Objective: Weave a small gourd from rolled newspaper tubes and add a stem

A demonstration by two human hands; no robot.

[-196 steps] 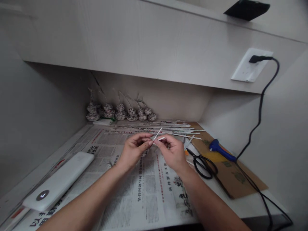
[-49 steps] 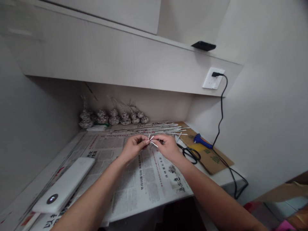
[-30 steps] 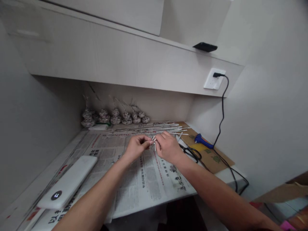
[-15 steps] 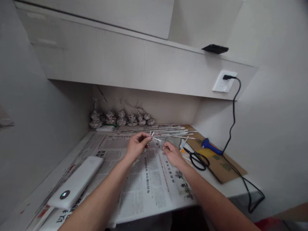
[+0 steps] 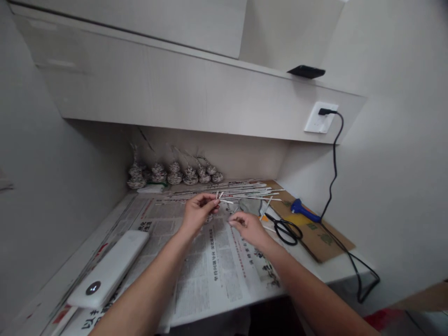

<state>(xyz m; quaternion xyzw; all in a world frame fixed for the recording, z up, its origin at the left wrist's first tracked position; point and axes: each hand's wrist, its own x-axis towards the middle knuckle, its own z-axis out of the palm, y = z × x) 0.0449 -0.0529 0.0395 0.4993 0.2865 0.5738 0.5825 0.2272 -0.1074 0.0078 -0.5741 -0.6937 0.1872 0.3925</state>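
Observation:
My left hand (image 5: 200,210) pinches a few thin white paper strips (image 5: 224,200) whose ends stick out past the thumb and fingertips. Part of what lies within its grip is hidden by the fingers. Just to the right, my right hand (image 5: 248,226) has its thumb and fingers pressed together; whether something thin is between them is too small to tell. A gap separates the two hands. Beneath both, printed newspaper (image 5: 196,280) covers the table. Behind them lies a pile of long rolled paper sticks (image 5: 241,189).
Black-handled scissors (image 5: 287,232) and a blue glue gun (image 5: 304,210) with a black cord lie right, by a cardboard sheet (image 5: 315,242). A white power bank (image 5: 112,266) is on the left. Several woven gourd shapes (image 5: 191,175) stand at the back beneath a low shelf (image 5: 168,88).
My right hand has moved slightly left and lower, its fingers turned more toward my left hand. My left hand keeps its pinch on the strips. The whole view has shifted a little.

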